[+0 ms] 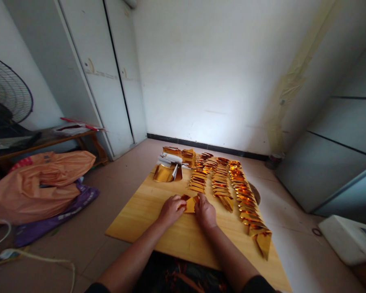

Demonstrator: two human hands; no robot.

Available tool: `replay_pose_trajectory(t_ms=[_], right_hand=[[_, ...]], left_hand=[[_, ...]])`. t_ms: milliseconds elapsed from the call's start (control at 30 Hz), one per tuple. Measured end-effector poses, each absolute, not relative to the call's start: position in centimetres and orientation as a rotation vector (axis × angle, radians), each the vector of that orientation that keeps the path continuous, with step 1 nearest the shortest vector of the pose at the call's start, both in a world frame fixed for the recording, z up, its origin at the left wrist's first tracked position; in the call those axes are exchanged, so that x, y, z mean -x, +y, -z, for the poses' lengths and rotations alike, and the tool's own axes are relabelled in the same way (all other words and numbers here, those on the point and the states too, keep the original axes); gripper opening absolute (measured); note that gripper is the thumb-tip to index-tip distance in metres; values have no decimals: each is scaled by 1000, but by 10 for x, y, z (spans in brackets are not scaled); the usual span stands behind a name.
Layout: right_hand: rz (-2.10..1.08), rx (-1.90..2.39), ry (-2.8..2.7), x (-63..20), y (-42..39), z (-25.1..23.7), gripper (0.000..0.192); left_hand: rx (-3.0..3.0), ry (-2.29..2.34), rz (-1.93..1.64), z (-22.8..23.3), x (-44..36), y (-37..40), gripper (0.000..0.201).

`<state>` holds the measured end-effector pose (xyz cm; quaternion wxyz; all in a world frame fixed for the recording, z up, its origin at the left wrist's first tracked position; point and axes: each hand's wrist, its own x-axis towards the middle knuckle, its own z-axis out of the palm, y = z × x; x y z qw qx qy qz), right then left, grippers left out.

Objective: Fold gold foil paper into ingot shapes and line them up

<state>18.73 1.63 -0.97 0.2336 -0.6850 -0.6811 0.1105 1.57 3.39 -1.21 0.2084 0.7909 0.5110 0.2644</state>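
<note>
A sheet of gold foil paper (190,206), partly folded, is held just above the wooden board between my two hands. My left hand (172,211) pinches its left edge, and my right hand (205,211) grips the right edge with fingers closed. Beyond and to the right, folded gold paper pieces (238,191) stand in several overlapping rows. A curved stack of gold paper (164,173) lies on the board's far left, beside white paper bundles (170,158). The fingers cover parts of the sheet's edges.
The wooden board (140,215) reaches close to my lap. At left are an orange bag (42,183), a purple bag (57,211), a cable (49,254) and a fan (9,89) on a low table. A white box (347,240) sits on the floor at right.
</note>
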Motion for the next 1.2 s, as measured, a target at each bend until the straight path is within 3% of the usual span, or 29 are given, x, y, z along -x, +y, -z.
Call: replay_pose_trajectory(t_ms=[433,733,1033,1200], right_hand=[[-134,1931,-2060,-182,15,7,16],[49,1956,-2129,-184,12,7,22],[-108,1999,-2063,-187,9,-7,17],[-129,2118,-2012,-176,2,-16,36]], left_hand=[[-2403,1491,-704,15,-10,25,27],[-2491,1543,-548,-1,-11,15,24],[-2366,1596,-549,2,-9,14,30],[-2398,1636,-550,2,-11,13,26]])
